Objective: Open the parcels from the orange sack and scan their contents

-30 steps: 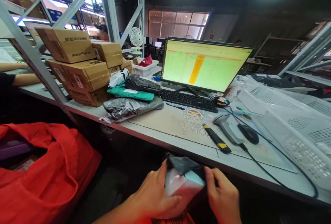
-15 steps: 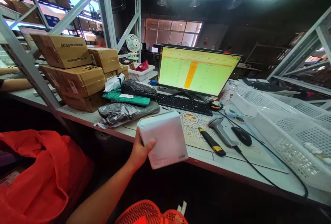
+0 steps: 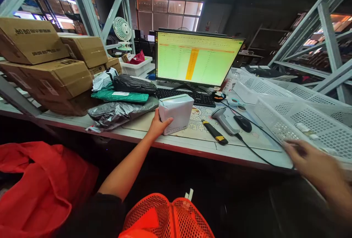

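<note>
My left hand (image 3: 158,125) grips a white box (image 3: 176,113) by its left side; the box rests on the desk mat (image 3: 192,130) in front of the keyboard (image 3: 183,96). My right hand (image 3: 310,163) is blurred by motion at the right, over the table edge near a white perforated basket (image 3: 302,128), and nothing shows in it. A barcode scanner (image 3: 224,120), a yellow-tipped utility knife (image 3: 214,132) and a black mouse (image 3: 242,123) lie right of the box.
A lit monitor (image 3: 196,58) stands behind the keyboard. Grey, green and black mailer bags (image 3: 121,100) are piled left of the box, beside stacked cardboard boxes (image 3: 46,65). A red bag (image 3: 35,190) and an orange mesh basket (image 3: 167,218) are below the table edge.
Both hands held a parcel below the table; the left hand then lifted the white box and set it on the desk mat. The right hand has swung out to the right.
</note>
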Available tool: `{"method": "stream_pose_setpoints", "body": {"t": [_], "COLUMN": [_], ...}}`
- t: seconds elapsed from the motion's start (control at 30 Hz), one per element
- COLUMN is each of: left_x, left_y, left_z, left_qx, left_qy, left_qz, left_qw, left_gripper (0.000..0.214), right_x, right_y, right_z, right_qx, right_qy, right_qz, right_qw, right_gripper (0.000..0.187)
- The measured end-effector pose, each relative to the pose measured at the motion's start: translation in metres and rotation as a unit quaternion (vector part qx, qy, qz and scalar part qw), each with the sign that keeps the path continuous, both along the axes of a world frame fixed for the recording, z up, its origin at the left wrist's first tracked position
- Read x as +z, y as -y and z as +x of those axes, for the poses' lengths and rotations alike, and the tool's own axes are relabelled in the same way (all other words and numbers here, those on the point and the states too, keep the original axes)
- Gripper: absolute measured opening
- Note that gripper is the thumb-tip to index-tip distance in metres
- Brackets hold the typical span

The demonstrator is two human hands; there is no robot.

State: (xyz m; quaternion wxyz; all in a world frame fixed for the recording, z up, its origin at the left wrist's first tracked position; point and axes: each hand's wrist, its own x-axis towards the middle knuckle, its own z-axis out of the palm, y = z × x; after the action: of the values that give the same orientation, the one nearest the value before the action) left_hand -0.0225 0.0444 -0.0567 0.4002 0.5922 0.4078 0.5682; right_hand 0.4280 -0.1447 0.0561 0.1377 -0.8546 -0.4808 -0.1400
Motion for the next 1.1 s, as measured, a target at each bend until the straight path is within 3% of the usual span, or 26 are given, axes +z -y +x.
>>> {"method": "stream_pose_setpoints", "body": {"t": [0.07,0.17,0.23,0.33,0.47,0.53,0.63,0.7,0.8,0.9,1.0,1.1], "left_x": [-0.004,-0.005,-0.004,0.0,0.001,0.001,0.002,0.003,0.005,0.004,0.003,0.001], "left_y": [0.002,0.004,0.004,0.003,0.001,0.001,0.001,0.002,0.004,0.005,0.005,0.004], "left_z": [-0.001,-0.002,-0.003,-0.001,0.0,0.001,0.001,0.001,0.001,0.001,0.002,0.003], "left_qx": [-0.019,-0.015,0.005,0.025,0.036,0.036,0.042,0.046,0.042,0.039,0.038,0.037], "left_qy": [-0.018,-0.034,-0.042,-0.042,-0.029,-0.027,-0.038,-0.044,-0.045,-0.045,-0.041,-0.046], "left_qz": [-0.029,-0.057,-0.07,-0.074,-0.068,-0.072,-0.08,-0.086,-0.086,-0.082,-0.078,-0.08], "left_qw": [0.999,0.998,0.997,0.996,0.997,0.996,0.995,0.994,0.994,0.995,0.995,0.995], "left_gripper": [0.07,0.068,0.066,0.065,0.061,0.061,0.061,0.059,0.06,0.062,0.06,0.059], "right_x": [-0.01,-0.033,-0.047,-0.053,-0.04,-0.031,-0.024,-0.023,-0.026,-0.029,-0.034,-0.04], "right_y": [-0.049,-0.116,-0.146,-0.17,-0.161,-0.139,-0.098,-0.077,-0.065,-0.074,-0.095,-0.123], "right_z": [-0.031,-0.084,-0.108,-0.121,-0.119,-0.124,-0.144,-0.159,-0.174,-0.171,-0.149,-0.117], "right_qx": [0.037,0.07,0.042,0.007,0.034,0.146,0.355,0.402,0.394,0.377,0.355,0.281], "right_qy": [-0.072,-0.083,-0.065,-0.046,-0.05,-0.051,-0.07,-0.069,-0.047,-0.053,-0.068,-0.064], "right_qz": [-0.074,-0.13,-0.147,-0.154,-0.172,-0.18,-0.179,-0.178,-0.182,-0.183,-0.156,-0.123], "right_qw": [0.994,0.986,0.986,0.987,0.983,0.972,0.915,0.896,0.9,0.906,0.919,0.95], "right_gripper": [0.038,0.057,0.058,0.054,0.047,0.037,0.025,0.025,0.025,0.023,0.027,0.039]}}
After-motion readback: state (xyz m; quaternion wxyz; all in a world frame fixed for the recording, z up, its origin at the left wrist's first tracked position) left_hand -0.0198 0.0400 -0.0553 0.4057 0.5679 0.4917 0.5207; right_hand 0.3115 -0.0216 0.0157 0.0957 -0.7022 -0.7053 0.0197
